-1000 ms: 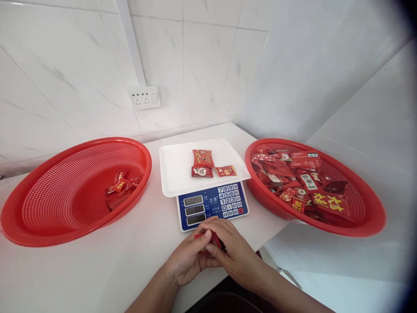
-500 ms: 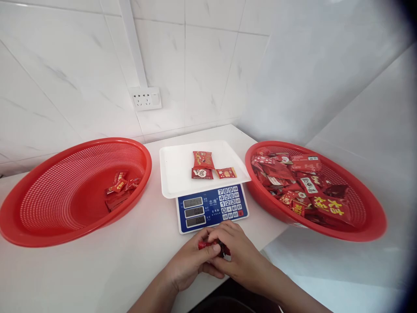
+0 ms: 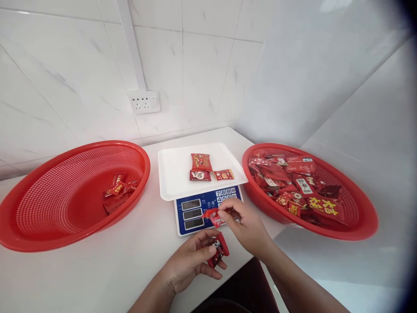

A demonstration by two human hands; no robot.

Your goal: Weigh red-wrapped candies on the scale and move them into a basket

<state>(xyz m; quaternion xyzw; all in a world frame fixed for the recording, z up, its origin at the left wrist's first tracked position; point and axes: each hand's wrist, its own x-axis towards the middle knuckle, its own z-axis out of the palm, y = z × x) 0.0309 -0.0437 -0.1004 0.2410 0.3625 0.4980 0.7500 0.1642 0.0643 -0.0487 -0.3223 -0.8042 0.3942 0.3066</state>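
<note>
The hands have parted; right hand [image 3: 249,226] lifts one red packet [image 3: 213,216] pinched toward the scale [image 3: 208,208] (tray holds three); left hand [image 3: 192,261] grips another packet [image 3: 219,254]

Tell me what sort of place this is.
Probably a small weighing or packing corner: a white counter against tiled walls, an electronic scale with sweets on its tray, and two red baskets of wrapped sweets.

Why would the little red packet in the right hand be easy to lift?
The red packet hangs from just the right hand's fingertips, so it's probably very light. Its crinkled wrapper looks thin and floppy, likely a bit slippery. It's flat, so it shouldn't roll.
</note>
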